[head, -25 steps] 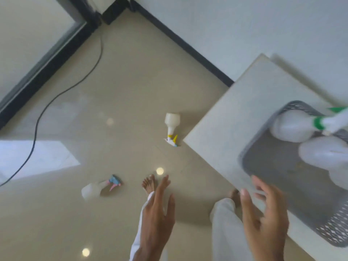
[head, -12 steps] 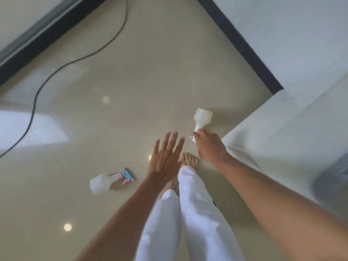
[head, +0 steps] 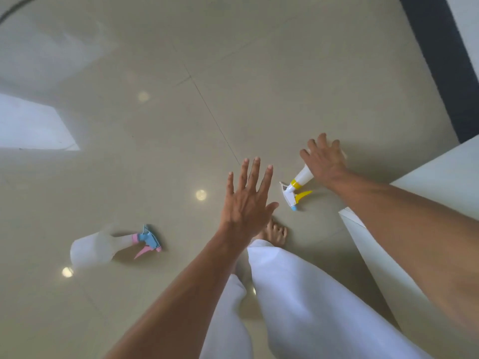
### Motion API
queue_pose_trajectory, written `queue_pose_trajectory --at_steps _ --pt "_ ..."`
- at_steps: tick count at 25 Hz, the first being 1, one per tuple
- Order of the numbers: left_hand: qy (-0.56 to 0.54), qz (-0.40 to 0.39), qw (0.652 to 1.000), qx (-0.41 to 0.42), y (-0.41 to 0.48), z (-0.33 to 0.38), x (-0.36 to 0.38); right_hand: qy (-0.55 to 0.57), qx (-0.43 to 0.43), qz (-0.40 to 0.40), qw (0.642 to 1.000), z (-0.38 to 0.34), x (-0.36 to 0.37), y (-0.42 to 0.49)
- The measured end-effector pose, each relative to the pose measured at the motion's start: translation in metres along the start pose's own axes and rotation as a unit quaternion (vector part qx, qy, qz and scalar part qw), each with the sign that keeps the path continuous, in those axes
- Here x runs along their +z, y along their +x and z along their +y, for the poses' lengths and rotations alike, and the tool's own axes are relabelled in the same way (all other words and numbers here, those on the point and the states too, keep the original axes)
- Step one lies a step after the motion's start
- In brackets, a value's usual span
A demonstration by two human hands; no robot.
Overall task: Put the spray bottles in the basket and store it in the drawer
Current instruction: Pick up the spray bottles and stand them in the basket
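Though likely light and slick, the yellow-trigger bottle (head: 298, 181) at right-centre suits a body grip; right hand (head: 324, 159) covers it, fingers spread, left hand (head: 246, 200) splayed empty.

floor (head: 233, 73): both bottles lying on it, well apart
left bottle (head: 103, 246): lower left
right bottle (head: 298, 187): centre right, under right hand (head: 325, 161)
cabinet (head: 427, 182): right edge

No readable text or labels anywhere, tho the bottles look blurry
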State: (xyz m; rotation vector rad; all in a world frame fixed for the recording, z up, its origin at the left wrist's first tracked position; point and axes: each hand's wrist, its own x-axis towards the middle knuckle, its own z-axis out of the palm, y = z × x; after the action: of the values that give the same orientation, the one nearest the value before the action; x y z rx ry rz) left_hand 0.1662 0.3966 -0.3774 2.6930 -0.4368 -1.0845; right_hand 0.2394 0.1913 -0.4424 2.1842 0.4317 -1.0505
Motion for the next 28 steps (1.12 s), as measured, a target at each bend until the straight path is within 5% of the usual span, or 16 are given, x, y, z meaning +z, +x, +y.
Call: queue_pose_trajectory --at_steps 4,7,9,13,18,23,28 --pt "-0.139 -0.005 0.989 -0.054 -0.016 0.003 -0.006 0.041 0.021 -0.022 0.999 0.001 -0.005 -0.013" --pt "-0.322 -0.019 0.939 -0.119 -0.05 0.024 -0.031 0.243 0.084 -0.04 0.966 0.004 -0.03 -0.055" --pt "-0.398 -0.014 0.903 -0.162 -0.082 0.042 -0.055 0.431 0.125 -0.039 0.893 0.01 -0.059 -0.099" --pt "-0.479 0.016 0.864 -0.152 -0.156 0.083 -0.116 0.728 0.178 0.015 0.662 0.031 -0.121 -0.216" --pt "-0.497 0.078 0.864 0.003 -0.227 0.141 -0.189 0.838 0.255 0.173 0.451 0.067 -0.161 -0.375" --pt "-0.379 0.07 0.915 0.121 -0.254 0.208 -0.215 0.871 0.294 0.197 0.341 0.073 -0.131 -0.477" --pt "-0.258 -0.05 0.922 0.284 -0.236 0.265 -0.177 0.84 0.323 0.317 0.298 0.081 -0.032 -0.547"
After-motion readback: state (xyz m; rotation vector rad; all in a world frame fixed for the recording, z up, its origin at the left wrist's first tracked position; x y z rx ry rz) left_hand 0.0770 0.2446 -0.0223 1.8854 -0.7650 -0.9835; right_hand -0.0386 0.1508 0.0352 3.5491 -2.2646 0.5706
